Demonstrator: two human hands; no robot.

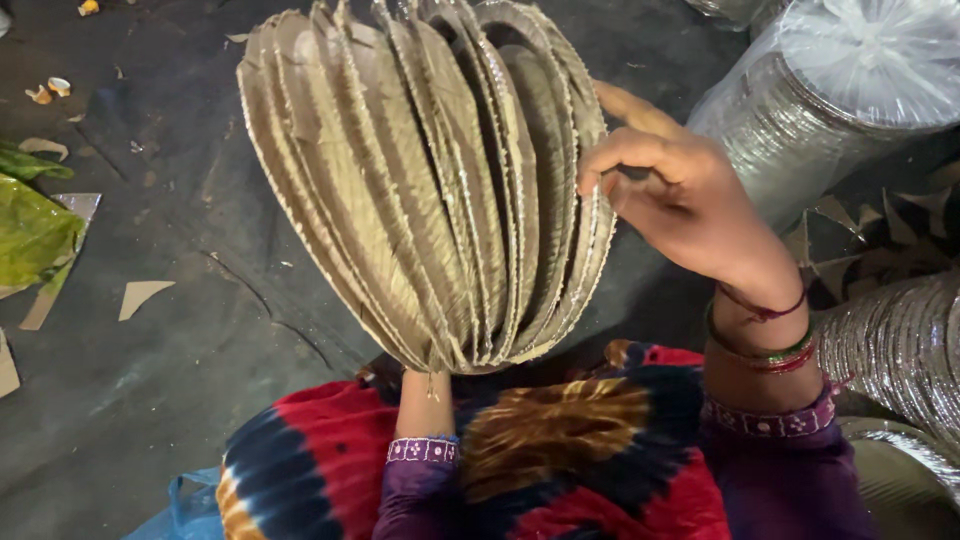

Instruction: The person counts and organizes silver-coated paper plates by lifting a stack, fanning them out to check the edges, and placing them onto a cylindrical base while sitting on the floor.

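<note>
The right hand (670, 190) curls at three o'clock of the stack of paper plates (430, 190), fingertips pinching the outermost rims – thumbing them apart, by the look; the left hand, hidden under the stack at six o'clock, props it from below, its grip impossible to tell; so the plates fan open above the lap; wrapped silver plate bundles (850, 90) sit at two o'clock, on the dark floor (150, 400).

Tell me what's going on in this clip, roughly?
A person sitting on a dark floor holds a fanned stack of brown paper plates on edge. The left hand supports the stack from below, mostly hidden; the right hand fingers the rims on the right side. Plastic-wrapped bundles of silver plates stand to the right, with paper scraps lying left.
</note>
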